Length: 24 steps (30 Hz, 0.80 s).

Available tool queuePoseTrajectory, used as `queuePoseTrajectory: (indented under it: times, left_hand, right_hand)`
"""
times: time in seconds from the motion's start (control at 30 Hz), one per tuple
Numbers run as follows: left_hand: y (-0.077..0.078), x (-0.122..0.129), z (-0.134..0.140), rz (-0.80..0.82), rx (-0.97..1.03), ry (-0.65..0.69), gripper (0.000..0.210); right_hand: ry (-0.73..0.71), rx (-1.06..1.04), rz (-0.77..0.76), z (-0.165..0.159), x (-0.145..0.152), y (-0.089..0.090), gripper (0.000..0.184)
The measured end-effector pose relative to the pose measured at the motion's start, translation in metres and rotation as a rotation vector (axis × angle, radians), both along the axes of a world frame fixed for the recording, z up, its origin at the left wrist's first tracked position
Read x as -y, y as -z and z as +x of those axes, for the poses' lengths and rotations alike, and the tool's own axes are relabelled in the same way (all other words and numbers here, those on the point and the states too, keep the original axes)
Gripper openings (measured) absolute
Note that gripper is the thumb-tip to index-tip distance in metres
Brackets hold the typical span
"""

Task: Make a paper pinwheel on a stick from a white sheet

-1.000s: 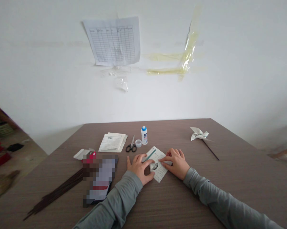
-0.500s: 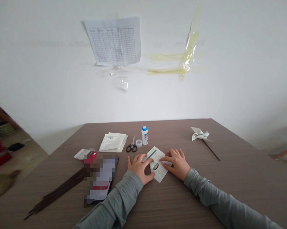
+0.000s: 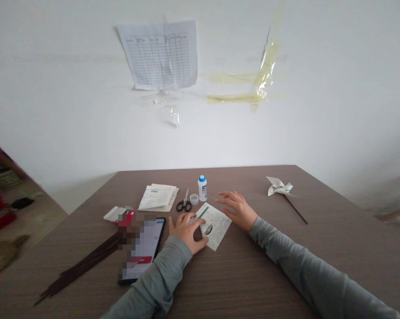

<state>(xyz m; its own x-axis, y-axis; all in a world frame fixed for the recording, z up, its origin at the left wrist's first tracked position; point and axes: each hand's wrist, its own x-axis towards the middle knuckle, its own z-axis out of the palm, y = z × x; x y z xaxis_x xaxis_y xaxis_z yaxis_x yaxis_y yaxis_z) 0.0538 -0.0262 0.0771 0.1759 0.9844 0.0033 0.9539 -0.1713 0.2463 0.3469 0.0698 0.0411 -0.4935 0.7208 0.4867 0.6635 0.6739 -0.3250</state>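
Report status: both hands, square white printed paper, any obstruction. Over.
Left hand on square white printed paper; right hand open beside it, contact unclear. Paper flat on brown wood-grain table. Blue-capped white plastic bottle upright just beyond, not on it.

The square sheet (image 3: pixel 216 227) was matt printed paper, as were the folded stack (image 3: pixel 158 197) and the pinwheel (image 3: pixel 280 188). The tabletop (image 3: pixel 246 279) had a low-sheen, wood-grain finish. The bottle (image 3: pixel 203 190) looked like smooth plastic, the scissors (image 3: pixel 186 199) metal-bladed and plastic-handled. The sleeves (image 3: pixel 286 261) were matt cloth; the wall tape (image 3: pixel 262 86) was glossy and crinkled.
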Motion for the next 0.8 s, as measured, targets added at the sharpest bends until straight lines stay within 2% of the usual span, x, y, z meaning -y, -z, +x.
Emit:
queuePoseTrajectory:
  times: [0.2, 0.43, 0.6, 0.8]
  left_hand:
    - [-0.004, -0.005, -0.003, -0.084, -0.026, -0.020, 0.069]
    - [-0.004, -0.004, -0.002, -0.101, -0.035, -0.036, 0.070]
    - [-0.002, -0.005, -0.004, -0.098, -0.036, -0.038, 0.071]
    - [0.001, -0.006, -0.006, -0.097, -0.029, -0.041, 0.075]
  right_hand:
    - [-0.050, 0.096, 0.034, -0.030, -0.035, -0.017, 0.071]
    - [-0.008, 0.181, -0.050, -0.054, -0.049, -0.031, 0.077]
    - [-0.037, 0.120, -0.092, -0.061, -0.060, -0.026, 0.079]
    - [-0.065, 0.054, -0.056, -0.064, -0.074, -0.015, 0.082]
